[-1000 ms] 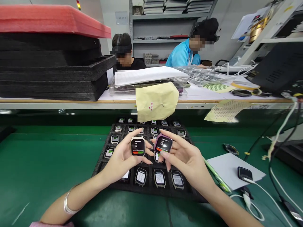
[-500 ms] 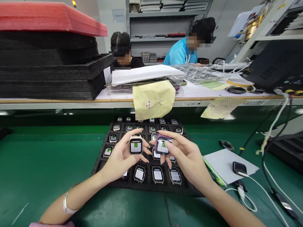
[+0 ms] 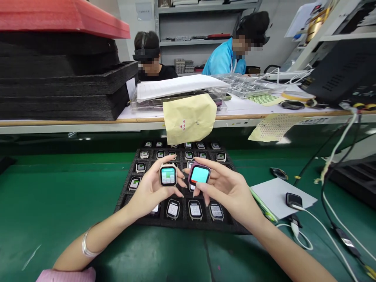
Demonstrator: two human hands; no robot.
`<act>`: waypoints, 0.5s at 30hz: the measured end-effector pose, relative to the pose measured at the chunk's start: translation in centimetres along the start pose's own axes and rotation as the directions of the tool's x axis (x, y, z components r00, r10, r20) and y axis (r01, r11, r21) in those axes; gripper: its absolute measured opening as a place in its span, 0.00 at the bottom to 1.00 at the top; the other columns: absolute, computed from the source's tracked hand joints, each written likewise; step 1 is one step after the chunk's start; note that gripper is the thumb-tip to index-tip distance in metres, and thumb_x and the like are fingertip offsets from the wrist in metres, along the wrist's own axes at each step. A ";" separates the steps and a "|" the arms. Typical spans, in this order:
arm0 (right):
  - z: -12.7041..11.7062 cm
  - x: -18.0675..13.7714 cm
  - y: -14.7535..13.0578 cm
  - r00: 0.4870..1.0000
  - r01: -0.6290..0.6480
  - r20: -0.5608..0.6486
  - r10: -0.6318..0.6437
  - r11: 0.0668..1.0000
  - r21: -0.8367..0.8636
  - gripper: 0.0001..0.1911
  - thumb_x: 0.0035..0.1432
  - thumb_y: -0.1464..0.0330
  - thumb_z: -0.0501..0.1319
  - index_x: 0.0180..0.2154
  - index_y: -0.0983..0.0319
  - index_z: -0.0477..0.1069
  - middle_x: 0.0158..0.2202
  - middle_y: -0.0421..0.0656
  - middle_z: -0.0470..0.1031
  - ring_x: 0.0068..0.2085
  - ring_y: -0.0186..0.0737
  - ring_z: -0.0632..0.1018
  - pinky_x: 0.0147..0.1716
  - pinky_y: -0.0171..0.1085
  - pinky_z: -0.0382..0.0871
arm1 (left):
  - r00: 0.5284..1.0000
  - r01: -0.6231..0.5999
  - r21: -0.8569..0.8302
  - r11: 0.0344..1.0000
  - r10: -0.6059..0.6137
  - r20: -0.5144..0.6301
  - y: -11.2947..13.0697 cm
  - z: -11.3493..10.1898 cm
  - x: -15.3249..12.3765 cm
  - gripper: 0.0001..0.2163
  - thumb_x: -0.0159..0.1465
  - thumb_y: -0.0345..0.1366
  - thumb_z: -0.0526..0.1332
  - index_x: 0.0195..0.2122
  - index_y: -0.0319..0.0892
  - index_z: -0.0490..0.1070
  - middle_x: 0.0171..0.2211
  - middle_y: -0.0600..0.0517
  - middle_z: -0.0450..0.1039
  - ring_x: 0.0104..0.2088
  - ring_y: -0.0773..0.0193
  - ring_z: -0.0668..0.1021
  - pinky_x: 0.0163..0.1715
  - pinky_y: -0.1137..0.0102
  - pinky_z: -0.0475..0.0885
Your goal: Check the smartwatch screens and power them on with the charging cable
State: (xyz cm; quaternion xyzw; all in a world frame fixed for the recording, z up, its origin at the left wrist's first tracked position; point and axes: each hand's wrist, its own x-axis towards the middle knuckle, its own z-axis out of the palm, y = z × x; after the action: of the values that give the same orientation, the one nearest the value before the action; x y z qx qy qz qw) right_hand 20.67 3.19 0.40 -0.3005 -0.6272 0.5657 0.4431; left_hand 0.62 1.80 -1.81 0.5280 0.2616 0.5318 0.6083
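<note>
My left hand (image 3: 151, 190) grips a beige-cased smartwatch body (image 3: 168, 175) whose screen shows a green and white pattern. My right hand (image 3: 225, 188) pinches a purple-cased smartwatch body (image 3: 199, 174) with a plain cyan screen. Both are held side by side just above a black foam tray (image 3: 126, 197) on the green mat. The tray holds several more watch bodies (image 3: 195, 209) with lit screens in its pockets; some are hidden behind my hands.
A white sheet (image 3: 280, 197) with a black device (image 3: 293, 200) on a white cable lies right of the tray, next to a green pen (image 3: 263, 205). Stacked black foam trays (image 3: 64, 86) fill the shelf at left. A yellow paper (image 3: 189, 117) hangs from the shelf. Two people sit behind.
The purple watch's screen went from dark to a test pattern to plain cyan. The beige watch's screen went from dark to a green pattern. Both hands stay put.
</note>
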 end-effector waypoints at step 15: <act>-7.7 -5.1 4.1 0.995 -0.101 -0.062 0.081 0.713 -0.694 0.30 0.58 0.57 0.61 0.59 0.58 0.60 0.20 0.36 0.64 0.22 0.39 0.70 0.25 0.39 0.73 | 0.971 0.238 0.063 0.969 -0.238 -0.009 -2.5 -3.8 -2.9 0.39 0.58 0.26 0.63 0.63 0.54 0.40 0.45 0.49 0.65 0.45 0.60 0.74 0.45 0.60 0.73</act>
State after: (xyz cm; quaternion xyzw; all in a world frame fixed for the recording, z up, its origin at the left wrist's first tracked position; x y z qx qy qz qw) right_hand 29.27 2.84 -4.96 -0.4832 -0.7721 0.3053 0.2778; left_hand -2.61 0.80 -5.98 0.5116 0.3403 0.4466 0.6504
